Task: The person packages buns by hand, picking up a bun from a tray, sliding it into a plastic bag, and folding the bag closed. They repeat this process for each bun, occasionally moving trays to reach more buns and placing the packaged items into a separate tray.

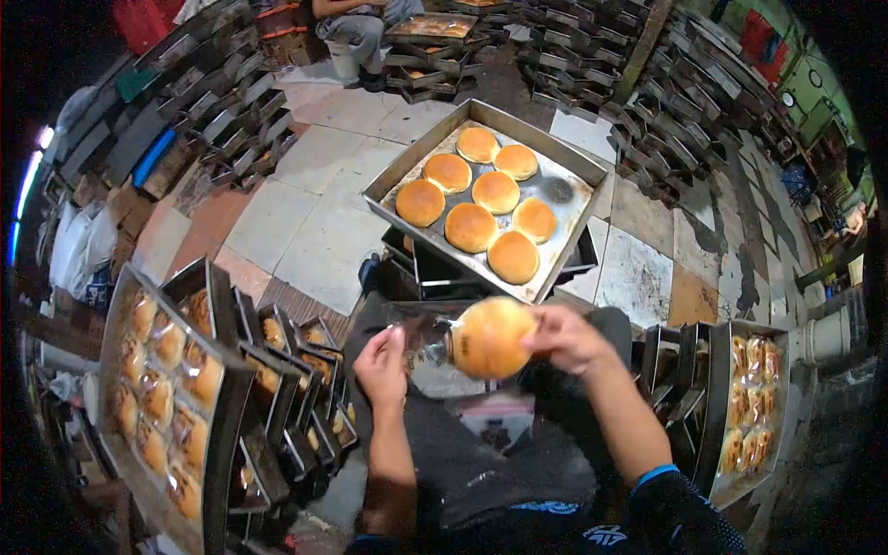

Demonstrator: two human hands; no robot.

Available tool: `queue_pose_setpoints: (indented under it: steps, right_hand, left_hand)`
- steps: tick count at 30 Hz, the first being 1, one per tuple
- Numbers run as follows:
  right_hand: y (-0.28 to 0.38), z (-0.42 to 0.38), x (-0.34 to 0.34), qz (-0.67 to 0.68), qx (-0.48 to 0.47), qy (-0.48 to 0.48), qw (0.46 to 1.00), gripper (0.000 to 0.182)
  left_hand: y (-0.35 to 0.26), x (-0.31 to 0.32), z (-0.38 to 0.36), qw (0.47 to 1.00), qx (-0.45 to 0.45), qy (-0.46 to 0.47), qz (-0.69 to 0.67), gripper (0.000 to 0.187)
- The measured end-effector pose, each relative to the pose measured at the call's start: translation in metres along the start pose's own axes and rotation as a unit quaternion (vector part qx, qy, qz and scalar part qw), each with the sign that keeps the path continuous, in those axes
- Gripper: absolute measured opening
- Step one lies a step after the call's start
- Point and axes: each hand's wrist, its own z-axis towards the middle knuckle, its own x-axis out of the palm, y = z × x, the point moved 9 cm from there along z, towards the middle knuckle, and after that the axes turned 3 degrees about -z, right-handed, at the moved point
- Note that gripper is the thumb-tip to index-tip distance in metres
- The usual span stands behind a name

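Your left hand point(379, 365) pinches a clear plastic bag point(424, 342); your right hand point(572, 342) grips a round golden bun point(493, 339) against it, how far inside being unclear. Ahead, a square metal tray point(556, 191) carries eight more buns point(471, 228). Trays of glossy, wrapped-looking bread stand at left point(231, 416) and right point(716, 400). Beyond the tiled floor point(305, 217), another person point(359, 35) sits on a bucket point(346, 63).

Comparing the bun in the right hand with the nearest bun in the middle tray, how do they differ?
Support: the held bun is gripped by the right hand; the near bun rests in the tray.
Wrapping: the held bun has a clear wrapper at its side, pinched by the left hand; the near bun is bare.
Look: the held bun is blurred; the near bun looks sharper.
Both are round and golden brown.
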Motion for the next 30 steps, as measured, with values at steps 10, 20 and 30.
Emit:
queue_pose_setpoints:
  steps: [10,20,30]
  right_hand:
    - [-0.014,-0.081,0.096,-0.035,-0.152,-0.022,0.988,0.064]
    - [0.034,-0.129,0.220,-0.543,-0.476,-0.015,0.691,0.063]
    - [0.048,-0.170,0.245,-0.544,-0.608,-0.005,0.577,0.043]
  left_hand:
    - [-0.093,-0.014,-0.078,0.988,0.129,0.051,0.072,0.034]
    - [-0.151,0.035,-0.132,0.880,-0.004,0.182,-0.439,0.071]
    - [-0.212,0.013,-0.184,0.933,0.165,0.118,-0.298,0.087]
